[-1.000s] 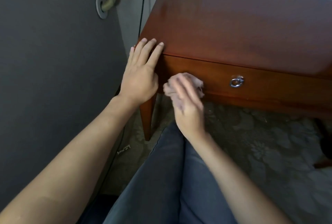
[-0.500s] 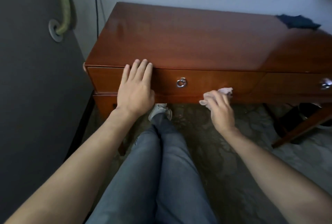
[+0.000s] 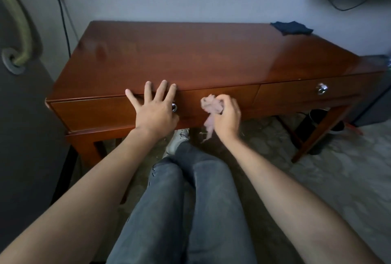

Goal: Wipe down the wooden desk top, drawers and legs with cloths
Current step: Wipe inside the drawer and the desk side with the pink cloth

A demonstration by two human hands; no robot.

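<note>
The left hand [image 3: 155,108] lay flat and spread against the front of the left drawer [image 3: 95,112], fingers straight and splayed, their tips reaching the near edge of the wooden desk top [image 3: 190,56]; the palm partly covered the drawer's round metal knob [image 3: 174,107]. The right hand [image 3: 227,116] was curled around a crumpled pink cloth [image 3: 210,106], holding it against the same drawer front, just right of the left hand, with a strip of the cloth hanging down below the fist. Both forearms were bare and stretched forward from the near side of the scene, the left one coming in at a slant from the lower left, the right from the lower right (the person's legs in grey jeans [image 3: 190,200] ran between them toward the desk). A dark cloth [image 3: 292,27] lay on the far right corner of the top, well apart from both hands. The right drawer [image 3: 306,93] carried its own knob [image 3: 321,89], untouched.
</note>
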